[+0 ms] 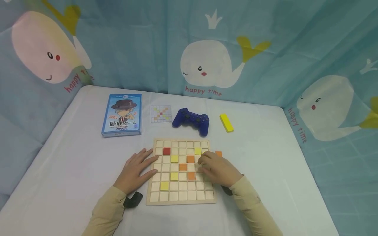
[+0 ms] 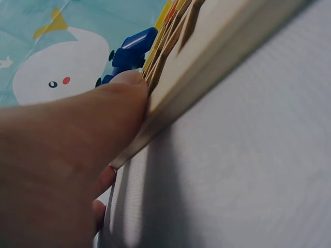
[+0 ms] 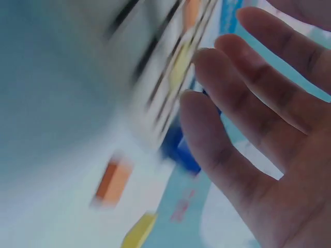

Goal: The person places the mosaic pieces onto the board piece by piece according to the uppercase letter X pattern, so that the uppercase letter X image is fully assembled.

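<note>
On the white cloth-covered table (image 1: 73,157), a square wooden board with a grid of shallow cells (image 1: 180,196) is seen in front of the person. Behind the board, a dark blue plastic game controller (image 1: 191,120) is placed, with a flat yellow rectangular block (image 1: 226,123) to its right, a small printed grid card (image 1: 160,113) to its left and a blue card box with a cartoon figure (image 1: 122,114) further left. A loose orange square tile (image 1: 218,153) is lying on the cloth just beside the right edge of the board. In the cells, one red tile (image 1: 166,151), four yellow tiles and three orange tiles are held, while the other cells show bare pale wood. The left hand (image 1: 136,170) is laid flat with straight fingers on the left edge of the board, and in the left wrist view its thumb is pressed against the wooden rim; nothing is gripped by it. The right hand (image 1: 217,168) is resting over the right part of the board, fingers bent down to the cells near a yellow tile (image 1: 198,151). Whether a tile is pinched there cannot be told. The right wrist view is blurred and only loosely spread fingers (image 3: 227,93) are shown. A blue curtain with white whales (image 1: 212,62) is hanging around the table.
</note>
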`<state>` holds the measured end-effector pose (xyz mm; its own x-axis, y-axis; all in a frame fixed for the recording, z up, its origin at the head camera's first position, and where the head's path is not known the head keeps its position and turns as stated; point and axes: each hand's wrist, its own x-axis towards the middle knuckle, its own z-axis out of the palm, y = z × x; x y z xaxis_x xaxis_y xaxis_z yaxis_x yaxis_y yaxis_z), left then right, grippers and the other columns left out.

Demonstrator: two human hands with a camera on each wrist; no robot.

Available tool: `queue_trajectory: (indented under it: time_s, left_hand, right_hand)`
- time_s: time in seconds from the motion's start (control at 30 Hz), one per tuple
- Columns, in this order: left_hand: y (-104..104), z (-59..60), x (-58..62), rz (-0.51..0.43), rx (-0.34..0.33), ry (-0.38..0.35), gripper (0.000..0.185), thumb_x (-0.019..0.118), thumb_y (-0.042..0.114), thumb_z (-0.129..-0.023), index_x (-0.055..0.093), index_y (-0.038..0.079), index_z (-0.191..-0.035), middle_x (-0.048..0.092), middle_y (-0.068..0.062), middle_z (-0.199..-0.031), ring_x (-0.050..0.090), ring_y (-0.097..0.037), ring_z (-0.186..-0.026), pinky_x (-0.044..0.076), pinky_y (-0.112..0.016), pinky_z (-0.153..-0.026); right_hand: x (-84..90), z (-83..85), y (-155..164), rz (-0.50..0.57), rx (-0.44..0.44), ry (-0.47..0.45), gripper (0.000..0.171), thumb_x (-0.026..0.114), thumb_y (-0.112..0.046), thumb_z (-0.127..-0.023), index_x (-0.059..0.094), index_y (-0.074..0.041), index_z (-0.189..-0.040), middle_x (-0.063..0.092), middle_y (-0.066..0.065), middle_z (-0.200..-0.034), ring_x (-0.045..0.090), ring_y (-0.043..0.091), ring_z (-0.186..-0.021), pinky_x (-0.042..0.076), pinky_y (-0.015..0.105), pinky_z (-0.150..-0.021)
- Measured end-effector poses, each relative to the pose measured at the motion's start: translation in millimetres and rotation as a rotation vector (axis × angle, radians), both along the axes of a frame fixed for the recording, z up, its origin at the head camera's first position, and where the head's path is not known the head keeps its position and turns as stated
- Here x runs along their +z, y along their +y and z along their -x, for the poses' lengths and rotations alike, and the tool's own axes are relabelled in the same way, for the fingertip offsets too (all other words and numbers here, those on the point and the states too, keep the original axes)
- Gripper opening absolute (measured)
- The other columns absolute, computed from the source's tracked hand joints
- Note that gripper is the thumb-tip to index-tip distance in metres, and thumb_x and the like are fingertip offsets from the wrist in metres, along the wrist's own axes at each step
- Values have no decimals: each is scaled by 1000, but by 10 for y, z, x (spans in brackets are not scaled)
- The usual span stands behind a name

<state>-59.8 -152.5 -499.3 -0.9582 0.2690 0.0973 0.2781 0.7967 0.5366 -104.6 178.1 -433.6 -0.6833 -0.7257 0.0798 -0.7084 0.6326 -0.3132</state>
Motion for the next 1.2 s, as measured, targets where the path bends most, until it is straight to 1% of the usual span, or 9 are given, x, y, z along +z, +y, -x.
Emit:
queue_trajectory:
  time_s: [0.17, 0.3, 0.43, 0.57, 0.77, 0.9, 1.07, 1.2]
  left_hand:
    - [-2, -3, -10, -1, 0, 0, 53, 63, 45, -89, 55, 23, -136, 40, -6, -150, 25, -31, -143, 18, -56, -115]
    - [-2, -7, -3, 8, 1, -28, 53, 63, 46, -89, 54, 24, -137, 38, -5, -152, 23, -30, -144, 15, -55, -117]
    - [-3, -8, 12, 10, -1, -48, 53, 62, 46, -89, 53, 24, -137, 37, -4, -152, 22, -29, -145, 14, -53, -118]
    - [-10, -10, 23, 8, -1, -46, 54, 63, 46, -89, 53, 25, -137, 38, -4, -152, 22, -29, -145, 15, -53, -118]
    - [-10, -12, 18, 5, 2, -43, 54, 63, 46, -89, 54, 25, -137, 38, -3, -152, 22, -29, -145, 14, -52, -118]
    - [-1, -10, 10, 4, 3, -42, 54, 63, 47, -89, 53, 25, -137, 38, -3, -152, 22, -29, -145, 14, -52, -118]
    - [0, -11, 14, 4, 0, -39, 53, 62, 47, -89, 54, 25, -137, 38, -3, -152, 23, -29, -145, 15, -52, -118]
    - [-11, -7, 14, -1, -6, -5, 52, 63, 45, -89, 54, 24, -136, 40, -4, -151, 25, -30, -144, 17, -53, -117]
  right_hand:
    - [-81, 104, 343, 16, -131, 36, 16, 71, -11, -86, 65, -11, -101, 61, -1, -106, 62, 13, -98, 55, 29, -86]
    - [-103, 173, 546, 23, -224, 73, 19, 76, -6, -80, 66, -10, -97, 60, 2, -104, 59, 18, -98, 54, 33, -87]
    - [-118, 213, 642, -3, -279, 61, 21, 77, -7, -80, 66, -9, -98, 62, 4, -107, 57, 23, -101, 53, 37, -90]
    - [-165, 244, 652, -4, -272, 26, 20, 74, -7, -82, 66, -9, -100, 65, 4, -109, 59, 23, -104, 52, 37, -93]
    - [-247, 263, 631, 21, -238, 46, 20, 75, -2, -80, 66, -7, -98, 66, 5, -104, 61, 23, -101, 53, 36, -91]
    - [-265, 257, 622, 14, -250, 51, 17, 75, -4, -80, 66, -9, -95, 66, 2, -99, 62, 20, -96, 54, 34, -87]
    - [-232, 209, 582, -4, -293, 20, 13, 74, -11, -83, 65, -15, -90, 65, -2, -99, 62, 14, -96, 54, 30, -85]
    - [-168, 130, 518, -3, -287, 0, 11, 74, -12, -84, 65, -17, -90, 65, -4, -101, 62, 13, -97, 54, 30, -86]
